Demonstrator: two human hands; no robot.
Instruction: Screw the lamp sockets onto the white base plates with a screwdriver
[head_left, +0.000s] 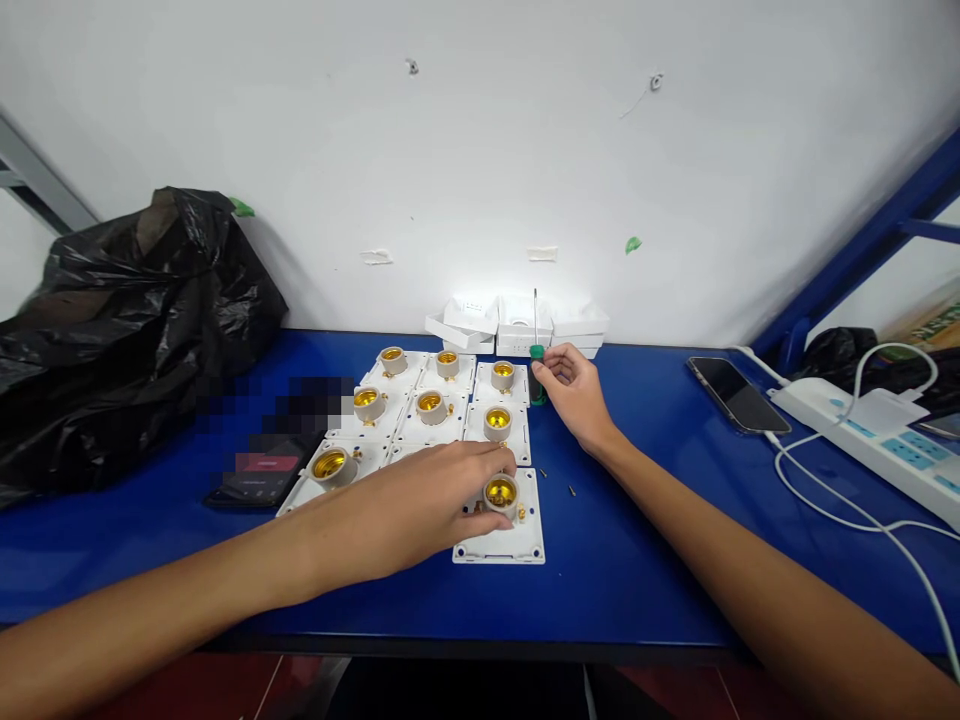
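Note:
My left hand reaches across the table, thumb and fingers closed around the round lamp socket on the nearest white square plate. The socket has a gold threaded inside and small brass terminals. Farther back, my right hand pinches the handle of a screwdriver between thumb and fingers. Its green and black handle is low, and the metal shaft points up. Two small screws lie on the table between my hands. Several more plates with lamp sockets stand in rows behind and left of my left hand, which partly covers them.
White boxes stand against the wall. At the left are a black plastic bag and a partly blurred phone. On the right, another phone lies beside a white power strip with loose white cables.

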